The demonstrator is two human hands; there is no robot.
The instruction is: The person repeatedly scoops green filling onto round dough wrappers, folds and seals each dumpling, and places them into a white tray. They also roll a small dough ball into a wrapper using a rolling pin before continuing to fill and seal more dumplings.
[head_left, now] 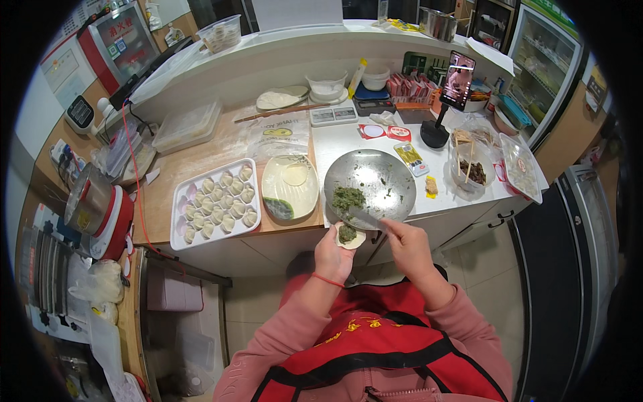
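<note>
My left hand (331, 256) holds a round dumpling wrapper (360, 240) just below the near rim of a wide metal bowl (395, 175). A clump of green filling (347, 233) lies on the wrapper. In my right hand (410, 246) is the handle of a flat metal spreader (364, 218), its blade reaching over the bowl's near edge beside the wrapper. Chopped green filling (348, 197) is heaped in the bowl's left side. Left of the bowl, an oval plate (303, 199) carries pale wrappers (295, 175). Beside it, a white tray (178, 236) holds several folded dumplings (218, 201).
A phone (459, 80) on a stand (435, 134) rises behind the bowl. To the right are a clear tub (471, 173) with dark food and a lidded container (520, 167). Kitchen scales (333, 116) and a rolling pin (281, 112) lie farther back. A red-based mixer (110, 221) stands left.
</note>
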